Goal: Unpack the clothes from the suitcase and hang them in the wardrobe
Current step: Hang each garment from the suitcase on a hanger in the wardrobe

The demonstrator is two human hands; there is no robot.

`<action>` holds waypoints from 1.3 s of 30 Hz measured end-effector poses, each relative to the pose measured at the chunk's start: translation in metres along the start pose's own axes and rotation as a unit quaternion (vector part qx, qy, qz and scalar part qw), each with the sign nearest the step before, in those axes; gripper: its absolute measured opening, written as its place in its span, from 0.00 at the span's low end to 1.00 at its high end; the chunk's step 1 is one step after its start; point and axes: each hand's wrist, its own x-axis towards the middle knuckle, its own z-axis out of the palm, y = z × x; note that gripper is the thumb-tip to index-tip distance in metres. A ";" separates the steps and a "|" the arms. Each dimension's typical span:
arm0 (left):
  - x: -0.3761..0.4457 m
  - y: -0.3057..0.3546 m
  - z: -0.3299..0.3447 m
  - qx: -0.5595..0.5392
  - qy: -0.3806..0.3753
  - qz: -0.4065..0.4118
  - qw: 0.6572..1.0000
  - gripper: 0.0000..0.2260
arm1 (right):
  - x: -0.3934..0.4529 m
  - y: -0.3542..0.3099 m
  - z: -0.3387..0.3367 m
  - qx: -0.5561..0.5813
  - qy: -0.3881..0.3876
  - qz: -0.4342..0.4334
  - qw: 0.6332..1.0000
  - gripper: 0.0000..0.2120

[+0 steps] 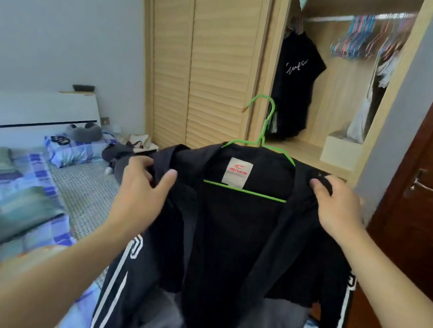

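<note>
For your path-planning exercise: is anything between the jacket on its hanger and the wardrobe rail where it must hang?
Nothing visible blocks it. The black jacket on the green hanger faces the open wardrobe section, and the rail is bare between the hung black T-shirt and the empty hangers.

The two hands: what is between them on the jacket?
In the head view, between the left hand and right hand lies the jacket collar with its white label and the green hanger.

Home bedroom, bed (71,187), open wardrobe (220,52)
</note>
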 end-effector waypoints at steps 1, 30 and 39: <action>-0.005 -0.004 0.010 -0.020 -0.032 -0.025 0.999 0.33 | 0.002 -0.008 0.014 -0.005 -0.009 -0.004 1.000 0.15; 0.272 -0.188 -0.079 0.265 -0.140 0.212 0.930 0.13 | 0.089 -0.123 0.285 -0.023 -0.067 -0.010 0.997 0.16; 0.280 -0.205 -0.115 0.183 -0.105 0.230 0.950 0.15 | 0.117 -0.168 0.328 -0.116 -0.027 -0.090 0.989 0.13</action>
